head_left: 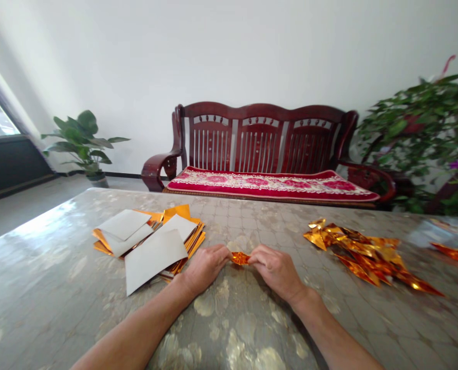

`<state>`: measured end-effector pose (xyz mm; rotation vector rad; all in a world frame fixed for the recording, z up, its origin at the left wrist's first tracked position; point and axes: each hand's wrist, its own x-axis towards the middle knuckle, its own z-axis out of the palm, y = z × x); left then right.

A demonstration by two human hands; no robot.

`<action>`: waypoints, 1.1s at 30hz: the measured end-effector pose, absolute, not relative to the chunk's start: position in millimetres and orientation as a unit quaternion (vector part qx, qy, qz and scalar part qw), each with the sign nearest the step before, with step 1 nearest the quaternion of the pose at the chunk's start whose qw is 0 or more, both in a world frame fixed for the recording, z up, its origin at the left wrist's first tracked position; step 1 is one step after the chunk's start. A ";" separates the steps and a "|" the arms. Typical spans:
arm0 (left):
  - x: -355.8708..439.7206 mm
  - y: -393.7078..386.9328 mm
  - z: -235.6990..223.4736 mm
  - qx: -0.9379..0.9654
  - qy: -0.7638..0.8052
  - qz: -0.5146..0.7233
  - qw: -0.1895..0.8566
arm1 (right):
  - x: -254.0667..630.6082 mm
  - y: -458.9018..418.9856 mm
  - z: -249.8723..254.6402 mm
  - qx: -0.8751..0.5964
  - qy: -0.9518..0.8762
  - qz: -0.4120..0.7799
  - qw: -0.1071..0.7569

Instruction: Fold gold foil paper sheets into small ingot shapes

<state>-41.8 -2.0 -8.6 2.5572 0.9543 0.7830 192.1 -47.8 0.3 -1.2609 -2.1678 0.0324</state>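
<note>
My left hand (210, 263) pinches one end of the orange foil piece (239, 258), right hand (277, 267) the other; it sits between them, on or just above the tabletop (229, 313). Looks like end-shaping. Next move calls for even, light fingertip pressure.

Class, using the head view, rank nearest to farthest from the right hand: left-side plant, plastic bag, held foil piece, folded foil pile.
1. Held foil piece: touching the right hand.
2. Folded foil pile: right, on the table.
3. Plastic bag: farther right.
4. Left-side plant: beyond the table.
</note>
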 end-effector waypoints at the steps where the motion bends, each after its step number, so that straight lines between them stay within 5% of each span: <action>1: -41.5 -2.4 -7.9 0.889 0.329 0.280 0.152 | 192.1 -47.7 -0.4 -0.477 -0.821 0.013 0.314; 33: -36.1 -8.2 -8.6 0.867 0.287 0.328 0.242 | 177.8 -50.7 -2.9 -0.437 -0.822 0.061 0.361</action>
